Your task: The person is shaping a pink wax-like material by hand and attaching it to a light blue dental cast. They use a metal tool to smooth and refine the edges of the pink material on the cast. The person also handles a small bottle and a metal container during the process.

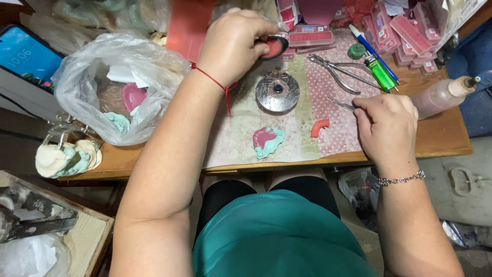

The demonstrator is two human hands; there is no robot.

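Here, left hand (233, 43) pinching small pink-filled round tin (275, 47), right hand (387, 125) gripping metal tool (341, 104), plastic bag (110, 84) holding dental moulds.

One head-worn view, looking steeply down from above.

The camera sits over the seated person's lap, close in, facing forward across the wooden bench (441, 136); both forearms enter from the bottom edge, and the floor shows at the lower right and left corners.
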